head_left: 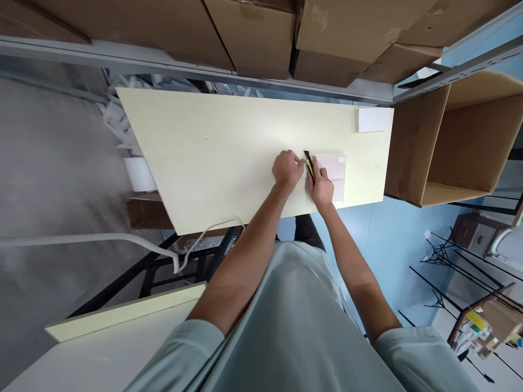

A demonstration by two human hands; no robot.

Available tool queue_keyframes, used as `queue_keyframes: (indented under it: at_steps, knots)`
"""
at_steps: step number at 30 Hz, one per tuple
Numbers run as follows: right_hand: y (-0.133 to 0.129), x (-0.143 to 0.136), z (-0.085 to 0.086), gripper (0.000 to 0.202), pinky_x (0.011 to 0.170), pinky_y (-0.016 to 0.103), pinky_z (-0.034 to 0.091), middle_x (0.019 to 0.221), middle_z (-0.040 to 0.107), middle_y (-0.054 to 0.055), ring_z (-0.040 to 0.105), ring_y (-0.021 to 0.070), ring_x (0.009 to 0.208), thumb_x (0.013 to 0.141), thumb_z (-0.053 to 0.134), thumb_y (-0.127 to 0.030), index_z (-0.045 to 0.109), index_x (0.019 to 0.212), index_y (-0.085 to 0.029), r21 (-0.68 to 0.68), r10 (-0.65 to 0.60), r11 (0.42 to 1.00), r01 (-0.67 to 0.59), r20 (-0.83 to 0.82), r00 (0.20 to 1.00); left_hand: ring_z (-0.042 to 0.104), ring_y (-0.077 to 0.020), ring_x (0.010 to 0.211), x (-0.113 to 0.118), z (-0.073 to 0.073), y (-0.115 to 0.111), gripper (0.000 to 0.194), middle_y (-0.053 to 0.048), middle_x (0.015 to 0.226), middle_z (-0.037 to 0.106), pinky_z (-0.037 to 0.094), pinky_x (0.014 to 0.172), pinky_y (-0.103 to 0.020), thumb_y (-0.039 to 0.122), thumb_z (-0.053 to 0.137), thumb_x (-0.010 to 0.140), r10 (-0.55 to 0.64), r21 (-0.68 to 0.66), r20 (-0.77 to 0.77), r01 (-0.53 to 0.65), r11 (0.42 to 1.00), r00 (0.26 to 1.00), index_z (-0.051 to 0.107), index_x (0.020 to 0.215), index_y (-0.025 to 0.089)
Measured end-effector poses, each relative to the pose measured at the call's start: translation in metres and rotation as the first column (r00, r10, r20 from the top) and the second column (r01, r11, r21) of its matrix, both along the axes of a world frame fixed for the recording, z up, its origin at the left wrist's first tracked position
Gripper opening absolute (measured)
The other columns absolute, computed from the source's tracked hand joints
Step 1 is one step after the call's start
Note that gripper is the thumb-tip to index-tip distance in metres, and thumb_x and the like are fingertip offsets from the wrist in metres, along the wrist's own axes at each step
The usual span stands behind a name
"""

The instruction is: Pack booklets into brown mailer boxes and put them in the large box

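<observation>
A black and yellow utility knife (310, 165) is gripped in my right hand (321, 188), its tip pointing up and to the left. Beneath that hand lies a flat, pale pinkish packet (335, 170) with a small white label at its upper corner. My left hand (288, 168) is closed just left of the knife, near the packet's left edge. Whatever its fingers pinch is too small or hidden to make out. Both hands rest over a long cream tabletop (212, 158).
A white stack of cards or paper (372, 120) sits at the table's far right corner. Beyond it stands an open cardboard box (417, 147). Cardboard cartons (261, 38) fill a metal shelf along the back. A white cable (212, 226) touches the front left edge.
</observation>
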State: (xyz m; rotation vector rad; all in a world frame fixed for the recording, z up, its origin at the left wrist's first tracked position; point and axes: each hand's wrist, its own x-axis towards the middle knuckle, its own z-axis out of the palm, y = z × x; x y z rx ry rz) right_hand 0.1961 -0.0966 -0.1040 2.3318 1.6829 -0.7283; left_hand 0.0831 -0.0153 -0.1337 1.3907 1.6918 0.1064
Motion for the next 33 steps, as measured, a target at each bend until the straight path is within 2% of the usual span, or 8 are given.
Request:
queue_keyframes:
  at_steps: [4, 9, 13, 17, 21, 25, 29, 33]
  knots:
    - [0.004, -0.003, 0.005, 0.065, 0.085, 0.035, 0.062, 0.137, 0.062, 0.016, 0.07, 0.023, 0.093, 0.116, 0.032, -0.035, 0.019, 0.179, -0.026, -0.043, 0.024, 0.999, -0.023, 0.022, 0.999, 0.067, -0.0331, 0.116, 0.002, 0.004, 0.006, 0.025, -0.013, 0.114, 0.075, 0.051, 0.104, -0.043, 0.044, 0.06, 0.105, 0.027, -0.038, -0.018, -0.028, 0.999, 0.999, 0.07, 0.097, 0.022]
    - [0.004, -0.003, 0.008, 0.065, 0.09, 0.041, 0.062, 0.137, 0.064, 0.018, 0.07, 0.0238, 0.094, 0.115, 0.032, -0.028, 0.021, 0.179, -0.026, -0.048, 0.034, 0.998, -0.035, -0.01, 0.999, 0.068, -0.0336, 0.114, 0.006, 0.007, 0.008, 0.023, -0.013, 0.112, 0.076, 0.053, 0.103, -0.045, 0.04, 0.06, 0.104, 0.036, -0.054, -0.047, -0.038, 0.998, 0.998, 0.072, 0.099, 0.021]
    - [-0.001, -0.006, 0.008, 0.069, 0.093, 0.047, 0.062, 0.135, 0.065, 0.02, 0.073, 0.0266, 0.099, 0.113, 0.032, -0.02, 0.017, 0.18, -0.028, -0.068, 0.002, 0.998, -0.004, -0.031, 1.0, 0.068, -0.032, 0.114, 0.01, -0.001, 0.008, 0.022, -0.011, 0.112, 0.075, 0.053, 0.107, -0.045, 0.038, 0.06, 0.103, 0.045, -0.018, -0.064, -0.046, 0.999, 0.997, 0.072, 0.097, 0.021]
    - [-0.011, -0.01, 0.005, 0.076, 0.092, 0.049, 0.064, 0.132, 0.065, 0.019, 0.074, 0.0284, 0.1, 0.113, 0.039, -0.023, 0.006, 0.18, -0.032, -0.082, -0.013, 0.997, 0.01, -0.039, 0.999, 0.068, -0.031, 0.113, 0.014, -0.016, 0.008, 0.018, -0.01, 0.11, 0.075, 0.053, 0.109, -0.045, 0.035, 0.062, 0.101, 0.071, 0.012, -0.076, -0.07, 0.997, 0.995, 0.072, 0.097, 0.021]
    - [-0.03, -0.013, 0.007, 0.079, 0.09, 0.047, 0.065, 0.125, 0.067, 0.018, 0.075, 0.0278, 0.098, 0.112, 0.044, -0.025, 0.006, 0.18, -0.031, -0.058, 0.011, 0.998, -0.015, -0.056, 0.998, 0.069, -0.0309, 0.115, 0.016, -0.025, 0.009, 0.019, -0.009, 0.107, 0.075, 0.051, 0.113, -0.046, 0.036, 0.063, 0.101, 0.078, 0.032, -0.075, -0.075, 0.997, 0.994, 0.074, 0.102, 0.021]
    - [-0.058, -0.011, 0.016, 0.072, 0.089, 0.047, 0.066, 0.124, 0.067, 0.019, 0.074, 0.0273, 0.096, 0.111, 0.04, -0.022, 0.018, 0.18, -0.028, -0.104, 0.064, 0.992, -0.07, -0.056, 0.996, 0.07, -0.032, 0.117, 0.016, -0.024, 0.01, 0.02, -0.011, 0.111, 0.075, 0.051, 0.114, -0.047, 0.035, 0.063, 0.102, 0.078, 0.02, -0.091, -0.076, 0.997, 0.993, 0.075, 0.107, 0.02]
    - [-0.091, -0.005, 0.028, 0.072, 0.086, 0.046, 0.066, 0.127, 0.065, 0.02, 0.073, 0.028, 0.097, 0.111, 0.04, -0.024, 0.019, 0.18, -0.028, -0.164, 0.114, 0.979, -0.124, -0.066, 0.991, 0.071, -0.03, 0.118, 0.017, -0.024, 0.009, 0.023, -0.01, 0.114, 0.076, 0.053, 0.111, -0.045, 0.039, 0.064, 0.103, 0.066, 0.033, -0.092, -0.063, 0.997, 0.994, 0.074, 0.11, 0.02]
    - [-0.122, 0.003, 0.038, 0.074, 0.086, 0.042, 0.066, 0.129, 0.065, 0.019, 0.073, 0.0268, 0.099, 0.109, 0.041, -0.018, 0.021, 0.179, -0.03, -0.231, 0.178, 0.955, -0.186, -0.054, 0.982, 0.07, -0.0283, 0.124, 0.018, -0.04, 0.007, 0.03, -0.009, 0.119, 0.076, 0.052, 0.111, -0.043, 0.044, 0.058, 0.108, 0.123, 0.119, -0.063, -0.115, 0.986, 0.99, 0.072, 0.118, 0.019]
